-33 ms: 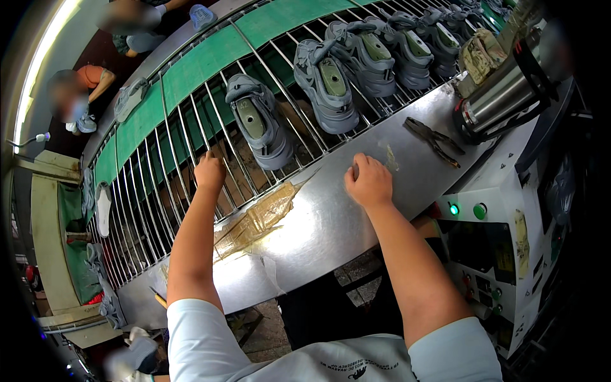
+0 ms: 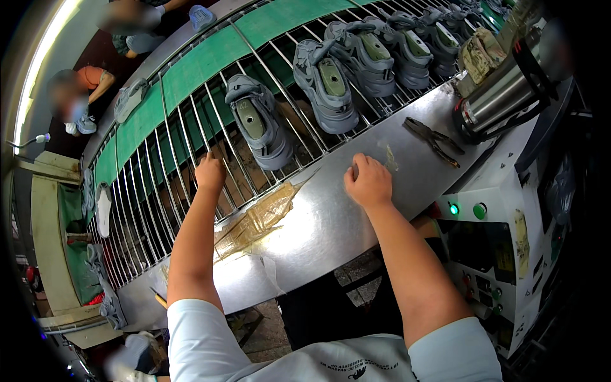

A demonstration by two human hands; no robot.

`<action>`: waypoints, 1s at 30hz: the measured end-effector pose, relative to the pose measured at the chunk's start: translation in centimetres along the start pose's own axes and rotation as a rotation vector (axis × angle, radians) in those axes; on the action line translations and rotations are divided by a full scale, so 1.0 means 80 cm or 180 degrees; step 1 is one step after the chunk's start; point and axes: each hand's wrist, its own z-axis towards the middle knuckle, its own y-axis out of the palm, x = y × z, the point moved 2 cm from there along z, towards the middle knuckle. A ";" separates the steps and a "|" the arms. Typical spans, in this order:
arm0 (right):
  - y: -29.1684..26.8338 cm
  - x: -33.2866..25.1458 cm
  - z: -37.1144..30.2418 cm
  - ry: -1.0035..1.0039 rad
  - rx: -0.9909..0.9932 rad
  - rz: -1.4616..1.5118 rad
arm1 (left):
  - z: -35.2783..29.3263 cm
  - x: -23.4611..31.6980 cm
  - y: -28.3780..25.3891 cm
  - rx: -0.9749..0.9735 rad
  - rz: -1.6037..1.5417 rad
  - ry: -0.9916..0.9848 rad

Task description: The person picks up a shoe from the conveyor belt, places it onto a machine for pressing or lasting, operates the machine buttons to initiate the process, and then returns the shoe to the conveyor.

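Observation:
My left hand [image 2: 210, 172] is closed over the metal bars of the rack [image 2: 159, 172], just left of a grey sneaker [image 2: 272, 137]. Whatever its curled fingers hold, if anything, is hidden. On the bare steel ledge [image 2: 331, 197] rests my right hand [image 2: 370, 182], its fingers curled under and its thumb side toward the left. What may be inside that grip cannot be made out. The grey sneaker has a shoe last inside, with a hole in its greenish top. A second grey sneaker [image 2: 328, 89], also on a last, stands farther right on the bars.
Several more grey sneakers [image 2: 407, 54] line the rack at the far right. Pliers [image 2: 434, 141] lie near a steel flask [image 2: 506, 89]. A control box [image 2: 484, 223] stands at the right. Brown tape [image 2: 258, 219] covers part of the ledge. Two people work across the rack.
Both my hands and the sneakers on the rack stay in place. At the lower left edge, a blurred person has shifted slightly.

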 end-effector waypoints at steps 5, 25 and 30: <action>-0.002 -0.001 0.000 0.0001 -0.0003 -0.0013 | -0.002 0.010 0.003 -0.0188 0.0289 0.0213; -0.003 -0.001 -0.002 -0.0026 0.0005 0.0040 | -0.059 -0.031 -0.016 -0.0409 -0.3353 -0.1520; -0.002 0.002 -0.002 -0.0030 -0.0028 0.0025 | -0.071 -0.008 -0.012 -0.0428 -0.4601 -0.1658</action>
